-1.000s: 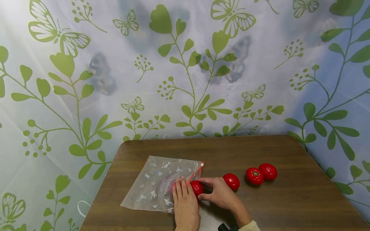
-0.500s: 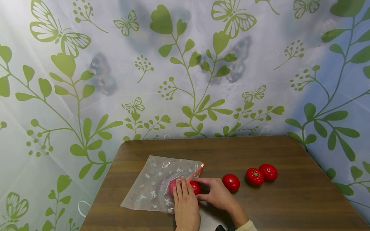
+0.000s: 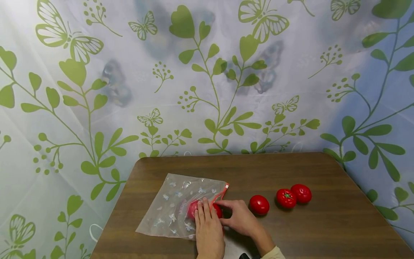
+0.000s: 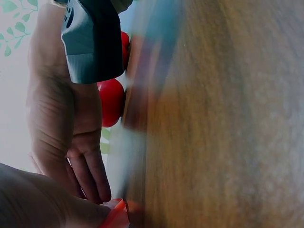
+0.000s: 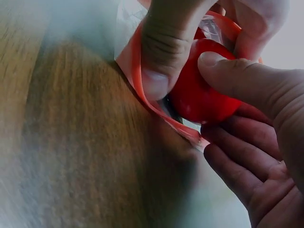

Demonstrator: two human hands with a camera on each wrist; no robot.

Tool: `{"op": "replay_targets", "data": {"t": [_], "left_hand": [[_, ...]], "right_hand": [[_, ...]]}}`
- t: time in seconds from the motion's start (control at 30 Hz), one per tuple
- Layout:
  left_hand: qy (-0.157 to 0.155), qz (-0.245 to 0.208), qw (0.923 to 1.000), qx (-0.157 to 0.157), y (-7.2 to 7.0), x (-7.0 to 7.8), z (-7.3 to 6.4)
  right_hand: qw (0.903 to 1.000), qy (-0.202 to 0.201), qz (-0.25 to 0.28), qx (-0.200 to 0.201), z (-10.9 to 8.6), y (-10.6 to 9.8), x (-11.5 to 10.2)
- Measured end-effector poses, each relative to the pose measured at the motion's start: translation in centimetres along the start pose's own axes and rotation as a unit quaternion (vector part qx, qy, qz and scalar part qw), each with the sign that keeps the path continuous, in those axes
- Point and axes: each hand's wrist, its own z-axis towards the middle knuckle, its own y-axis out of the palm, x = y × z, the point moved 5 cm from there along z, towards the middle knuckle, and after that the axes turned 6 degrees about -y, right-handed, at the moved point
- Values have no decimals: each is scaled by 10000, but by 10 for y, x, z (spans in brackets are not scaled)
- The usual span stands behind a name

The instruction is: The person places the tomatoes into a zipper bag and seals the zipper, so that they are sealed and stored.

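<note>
A clear printed zip bag (image 3: 158, 212) with a red-edged mouth lies flat on the table. A tomato (image 3: 192, 208) shows through its plastic. My left hand (image 3: 209, 230) lies over the bag near the mouth, fingers on the film; in the right wrist view its thumb (image 5: 159, 71) hooks inside the red rim and holds the mouth apart. My right hand (image 3: 242, 217) holds another tomato (image 5: 209, 90) between thumb and fingers, partly inside the mouth. In the left wrist view, the bag's red edge (image 4: 116, 216) shows by the right fingertips; the held tomato is hidden there.
To the right of my hands, a single tomato (image 3: 258, 205) sits on the wooden table (image 3: 323, 230). Farther right, two more tomatoes (image 3: 286, 198) touch each other. A leaf-patterned curtain (image 3: 207, 90) hangs behind the table.
My right hand has pushed its tomato leftward into the bag's mouth. The tomato under the film has become more visible and shifted left. My left hand has stayed in place.
</note>
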Motion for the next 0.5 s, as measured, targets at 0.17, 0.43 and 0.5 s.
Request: {"op": "replay_targets", "data": {"t": [0.17, 0.43, 0.5], "left_hand": [[-46, 6, 9999, -130, 0, 1, 0], [-83, -6, 9996, -255, -1, 0, 0], [-56, 10, 9998, -210, -1, 1, 0]], "right_hand": [[10000, -3, 63, 15, -3, -5, 2], [9999, 9, 82, -148, -1, -5, 0], [9999, -18, 37, -147, 1, -4, -1]]}}
